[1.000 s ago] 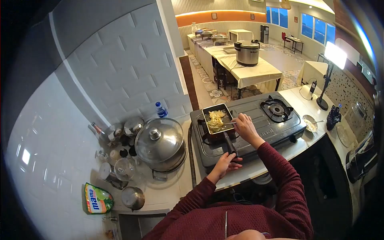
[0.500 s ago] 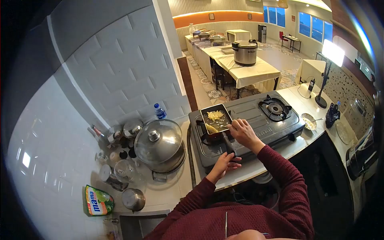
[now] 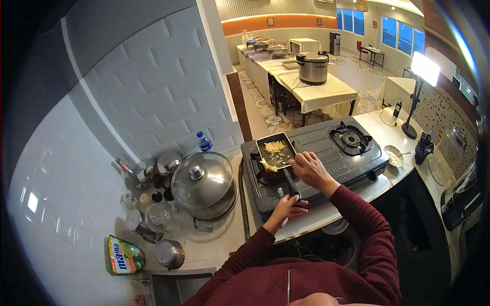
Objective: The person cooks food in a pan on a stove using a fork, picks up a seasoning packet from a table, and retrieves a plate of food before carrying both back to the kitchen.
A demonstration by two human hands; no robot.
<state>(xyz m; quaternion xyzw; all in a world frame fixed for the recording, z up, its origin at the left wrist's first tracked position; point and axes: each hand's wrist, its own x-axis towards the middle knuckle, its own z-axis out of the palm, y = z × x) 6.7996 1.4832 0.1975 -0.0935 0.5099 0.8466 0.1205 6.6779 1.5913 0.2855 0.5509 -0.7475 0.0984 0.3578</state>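
A small rectangular frying pan sits over the left burner, its dark handle pointing towards me. My left hand is closed around the end of that handle. At the pan's right near side, my right hand is closed with fingers pinched on a thin utensil, mostly hidden, whose tip is down in the pan. Two portions of yellow, egg-like food lie in the pan: a clump in the middle and a ragged piece at the near left corner.
The gas stove has a second burner at right. A large lidded pot stands left, among jars and a steel cup. A bowl with a spoon and a lamp are on the right counter.
The food at the pan's near left corner has changed from a smooth folded strip to a ragged, broken piece. Both hands stay nearly in place.
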